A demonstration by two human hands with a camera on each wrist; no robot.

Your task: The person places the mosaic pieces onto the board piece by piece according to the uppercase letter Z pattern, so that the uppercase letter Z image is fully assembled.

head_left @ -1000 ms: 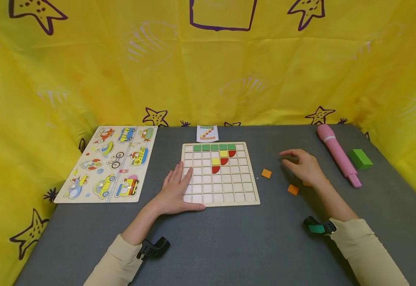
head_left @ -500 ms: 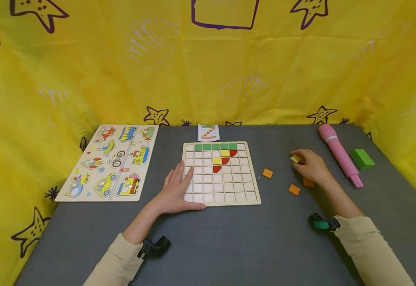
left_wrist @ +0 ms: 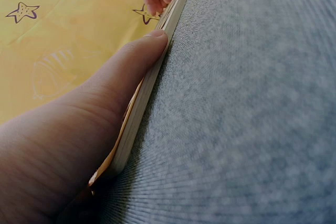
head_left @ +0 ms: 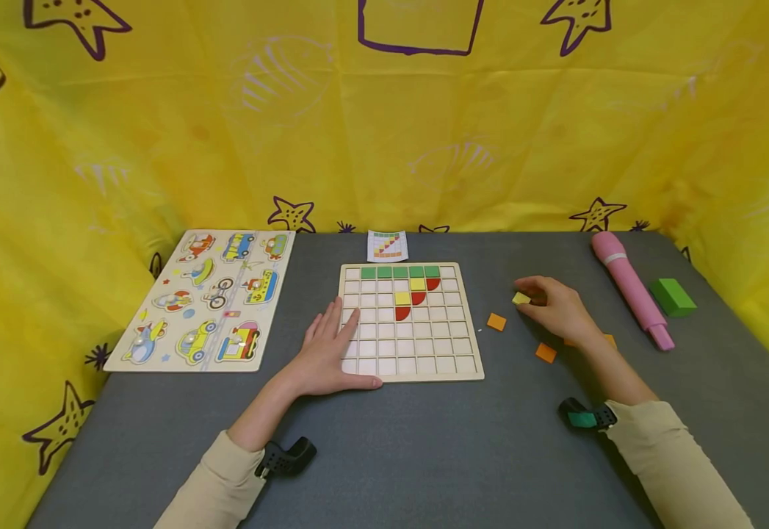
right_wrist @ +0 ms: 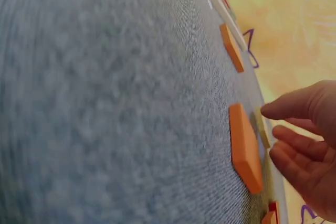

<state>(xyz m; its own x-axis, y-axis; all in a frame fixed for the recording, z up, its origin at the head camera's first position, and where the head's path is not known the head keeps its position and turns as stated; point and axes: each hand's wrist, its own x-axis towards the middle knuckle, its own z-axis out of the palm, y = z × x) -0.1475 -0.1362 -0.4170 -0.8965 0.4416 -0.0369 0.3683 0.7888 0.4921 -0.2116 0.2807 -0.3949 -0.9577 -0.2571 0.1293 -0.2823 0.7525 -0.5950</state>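
Observation:
My left hand (head_left: pixel 323 360) rests with spread, straight fingers on the left side of a wooden grid board (head_left: pixel 427 348). Its thumb lies along the front edge, as the left wrist view also shows. Several green tiles (head_left: pixel 400 272) line the board's top row; yellow squares (head_left: pixel 402 298) and red quarter-round tiles (head_left: pixel 402 314) step diagonally below. Right of the board, my right hand (head_left: pixel 558 306) pinches a yellow square tile (head_left: pixel 520 298) between thumb and fingers. Orange square tiles (head_left: pixel 496 322) lie around that hand, some partly hidden under the wrist.
A small pattern card (head_left: pixel 387 247) lies behind the board. To the left is a vehicle picture puzzle (head_left: pixel 179 325). At the right, a pink toy microphone (head_left: pixel 630 285) and a green block (head_left: pixel 673 297) lie on the grey table. Yellow cloth (head_left: pixel 371 154) hangs around the back and sides.
My right hand has picked up the yellow tile and then carried it left, towards the board. The left hand keeps its place.

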